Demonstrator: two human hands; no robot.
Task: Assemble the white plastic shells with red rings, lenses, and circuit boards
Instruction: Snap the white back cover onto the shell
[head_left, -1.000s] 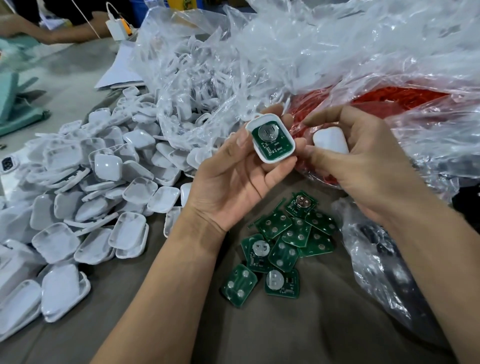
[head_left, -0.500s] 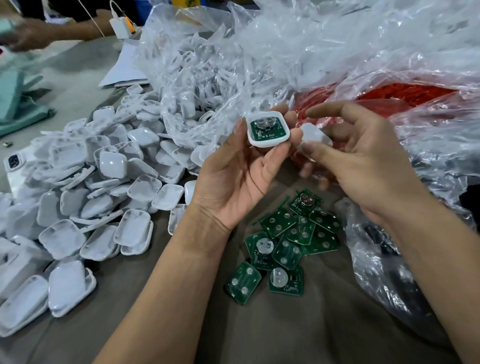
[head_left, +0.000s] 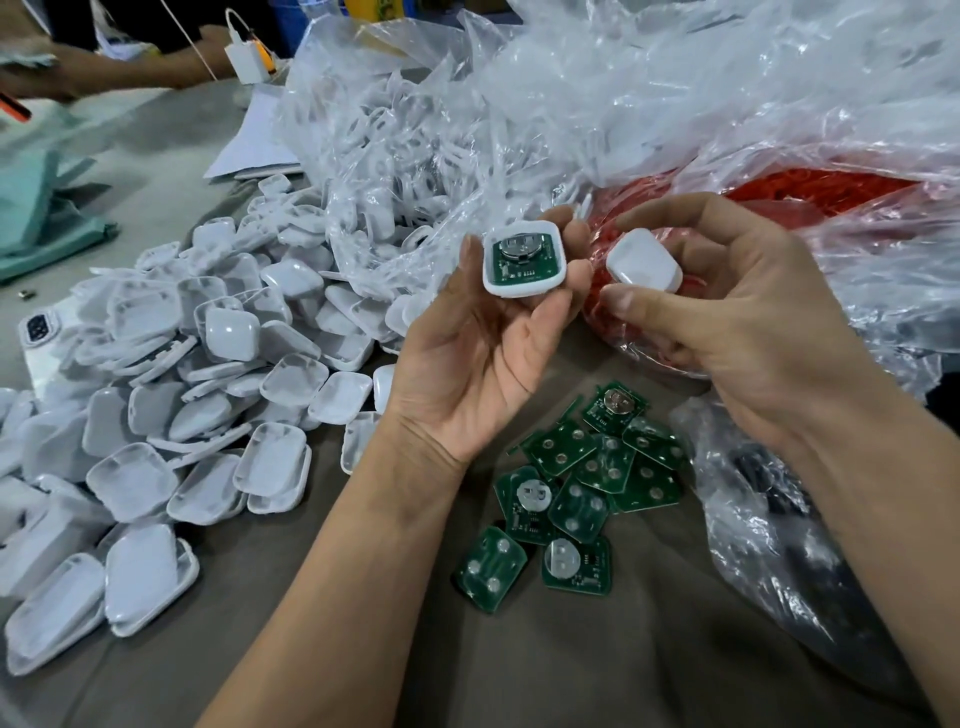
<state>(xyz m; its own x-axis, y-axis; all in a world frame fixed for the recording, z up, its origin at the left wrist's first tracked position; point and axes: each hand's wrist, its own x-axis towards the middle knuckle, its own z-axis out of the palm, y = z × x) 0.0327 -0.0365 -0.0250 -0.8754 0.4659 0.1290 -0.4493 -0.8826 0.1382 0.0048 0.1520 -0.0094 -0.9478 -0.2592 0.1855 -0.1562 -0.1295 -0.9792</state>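
My left hand (head_left: 478, 353) holds a white shell (head_left: 523, 259) by its edges, with a green circuit board and a round metal battery clip seated inside it, facing me. Just to its right, my right hand (head_left: 737, 322) pinches a second white shell cover (head_left: 644, 260) between thumb and fingers, its smooth outer side showing. The two shells are a small gap apart. Below my hands several loose green circuit boards (head_left: 582, 483) lie on the grey cloth. Red rings (head_left: 821, 192) fill a clear bag behind my right hand.
A big heap of white shells (head_left: 197, 395) covers the left of the table. A clear bag with more white parts (head_left: 405, 156) stands behind it. Crumpled clear plastic (head_left: 789, 545) lies at the right. Another person's arm (head_left: 119, 67) rests at the far left.
My left hand has tilted the shell with the board, then turned it back towards me. My right hand has turned its white cover and brought it close beside that shell.
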